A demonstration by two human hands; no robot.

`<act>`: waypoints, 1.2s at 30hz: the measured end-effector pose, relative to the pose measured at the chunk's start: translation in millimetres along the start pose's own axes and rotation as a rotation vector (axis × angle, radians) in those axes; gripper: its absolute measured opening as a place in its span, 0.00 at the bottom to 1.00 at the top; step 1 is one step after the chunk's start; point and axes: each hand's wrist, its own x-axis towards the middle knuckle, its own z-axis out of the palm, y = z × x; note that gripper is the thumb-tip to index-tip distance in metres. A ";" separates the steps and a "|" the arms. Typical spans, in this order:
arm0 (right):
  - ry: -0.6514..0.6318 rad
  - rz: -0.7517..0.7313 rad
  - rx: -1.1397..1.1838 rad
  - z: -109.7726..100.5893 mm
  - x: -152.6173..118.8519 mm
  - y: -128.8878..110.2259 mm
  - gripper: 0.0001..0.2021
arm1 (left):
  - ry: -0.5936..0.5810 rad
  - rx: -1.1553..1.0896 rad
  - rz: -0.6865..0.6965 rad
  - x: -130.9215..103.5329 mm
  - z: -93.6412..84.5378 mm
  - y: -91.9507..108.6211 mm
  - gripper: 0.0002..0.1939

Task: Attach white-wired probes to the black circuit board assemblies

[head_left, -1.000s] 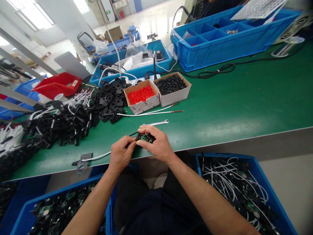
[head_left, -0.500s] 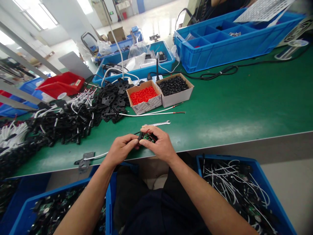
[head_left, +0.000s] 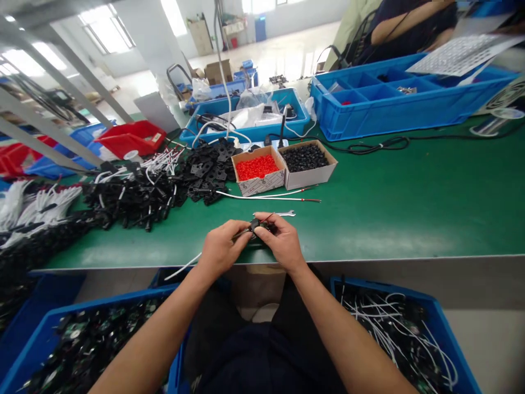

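Observation:
Above the table's front edge, my left hand (head_left: pixel 225 244) pinches a small black plastic part (head_left: pixel 255 224). A white cable (head_left: pixel 183 268) trails leftward from under this hand and over the edge. My right hand (head_left: pixel 282 239) is closed around a small circuit board assembly (head_left: pixel 266 225), with a thin red wire sticking up from it. Both pieces meet between my fingertips, which hide how they join. Just behind my right fingers lies an open-end wrench (head_left: pixel 288 213), partly covered.
Boxes of red caps (head_left: pixel 257 167) and black caps (head_left: pixel 304 157) stand ahead, with white cables (head_left: pixel 266 197) in front. Black brackets (head_left: pixel 209 169) are heaped to their left. Blue bins with board assemblies (head_left: pixel 77 334) and wired units (head_left: pixel 389 323) flank my legs. Another person (head_left: pixel 404 30) sits opposite.
My view has shifted, so the bench appears lower and further right. The flat bracket at the cable's left end no longer lies on the table edge; a bare cable end shows there.

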 end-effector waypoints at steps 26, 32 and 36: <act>0.159 0.339 0.489 -55.2 -74.0 -45.9 0.32 | -0.404 0.563 0.155 101.1 49.5 23.3 0.14; 0.178 0.333 0.519 -60.8 -76.1 -47.0 0.33 | -0.306 0.363 0.237 84.2 31.1 30.1 0.20; 0.187 0.311 0.554 -63.0 -77.5 -47.7 0.30 | -0.239 -0.167 0.150 43.7 4.1 46.2 0.17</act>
